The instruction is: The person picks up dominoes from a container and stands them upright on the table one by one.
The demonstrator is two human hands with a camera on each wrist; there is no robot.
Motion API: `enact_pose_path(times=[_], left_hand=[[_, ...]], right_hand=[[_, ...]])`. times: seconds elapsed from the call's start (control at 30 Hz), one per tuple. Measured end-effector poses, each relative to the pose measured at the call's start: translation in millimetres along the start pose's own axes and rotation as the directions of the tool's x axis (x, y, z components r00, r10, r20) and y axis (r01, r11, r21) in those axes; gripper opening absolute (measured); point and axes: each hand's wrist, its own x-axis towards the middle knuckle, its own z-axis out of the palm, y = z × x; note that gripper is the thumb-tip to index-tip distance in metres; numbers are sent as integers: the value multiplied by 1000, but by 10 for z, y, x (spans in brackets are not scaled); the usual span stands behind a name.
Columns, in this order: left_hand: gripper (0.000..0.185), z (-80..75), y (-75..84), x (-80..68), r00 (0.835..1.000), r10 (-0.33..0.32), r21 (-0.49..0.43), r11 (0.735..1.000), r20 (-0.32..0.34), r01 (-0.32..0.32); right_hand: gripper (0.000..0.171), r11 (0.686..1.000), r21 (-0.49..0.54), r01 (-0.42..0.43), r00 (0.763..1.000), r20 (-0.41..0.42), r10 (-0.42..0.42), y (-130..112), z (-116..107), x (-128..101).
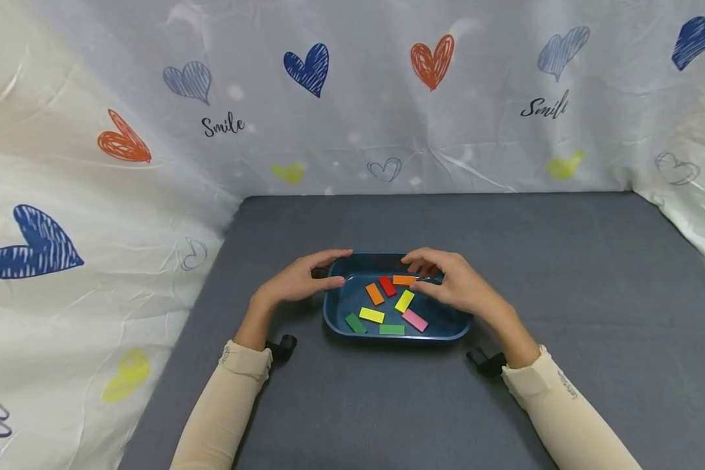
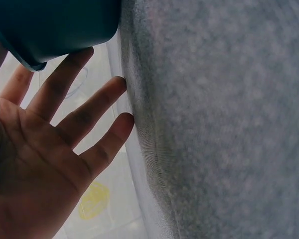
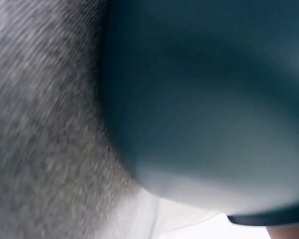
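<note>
Both hands are on the dark blue tray (image 1: 336,312) mid-frame on the grey tabletop (image 1: 564,274), left hand (image 1: 302,279) relaxed against its left rim, right hand (image 1: 455,282) curled over the far-right rim; it looks light, stiff plastic, so loose coloured blocks (image 1: 388,303) could slide.

A flat surface covered in dark grey felt-like cloth (image 1: 564,294) carries everything. It runs from the near edge to the far side, where it meets a pale sheet printed with hearts (image 1: 388,98); the same sheet borders it on the left and at the far right corner. Directly on the cloth, about the middle, sits a dark blue tray (image 1: 335,313). In the wrist views the tray's rounded outer wall (image 3: 204,99) rests against the grey weave.
</note>
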Motion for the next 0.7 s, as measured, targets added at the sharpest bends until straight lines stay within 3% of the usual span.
enact_pose_path(times=[0.2, 0.4, 0.7], left_hand=[[63, -5, 5, 25, 1000, 0, -1, 1000, 3, 0], [63, 4, 5, 22, 1000, 2, -2, 1000, 8, -2], [61, 14, -5, 6, 1000, -4, -22, 1000, 5, 4]], right_hand=[[38, 1000, -18, -18, 990, 137, 20, 0, 60, 70], [37, 993, -110, -45, 963, 260, 72, -20, 112, 130], [34, 991, -129, -33, 947, 314, 72, -14, 173, 174]])
